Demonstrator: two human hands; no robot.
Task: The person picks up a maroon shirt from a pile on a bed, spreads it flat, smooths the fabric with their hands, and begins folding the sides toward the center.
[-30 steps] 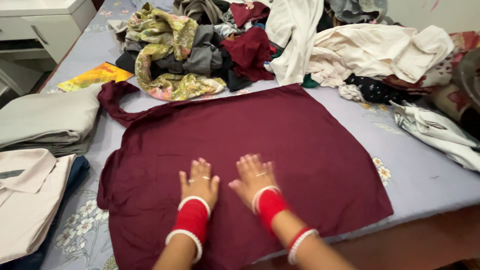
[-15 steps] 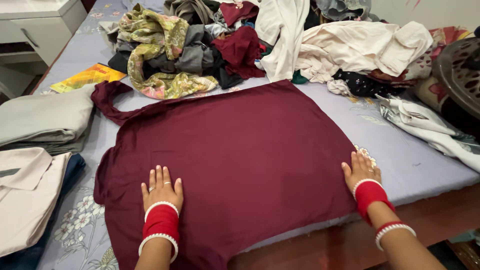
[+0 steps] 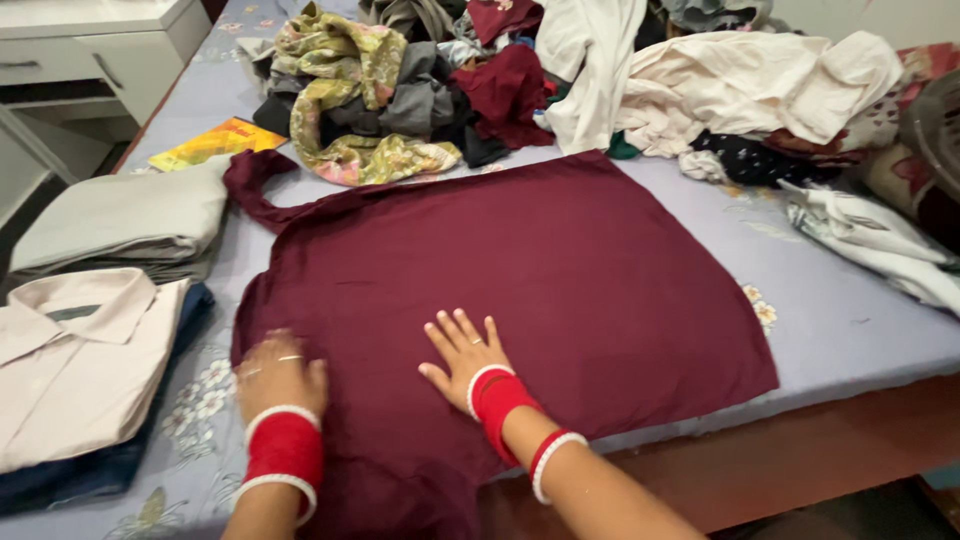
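The maroon garment (image 3: 520, 270) lies flat on the bed under the left hand (image 3: 280, 375) and right hand (image 3: 465, 350), fingers spread.

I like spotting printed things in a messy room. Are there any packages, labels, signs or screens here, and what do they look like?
Printed booklet or flat packet: lies on the bed at the far left, beside the heap of clothes; rectangular, bright yellow and orange.
No signs or screens in view.
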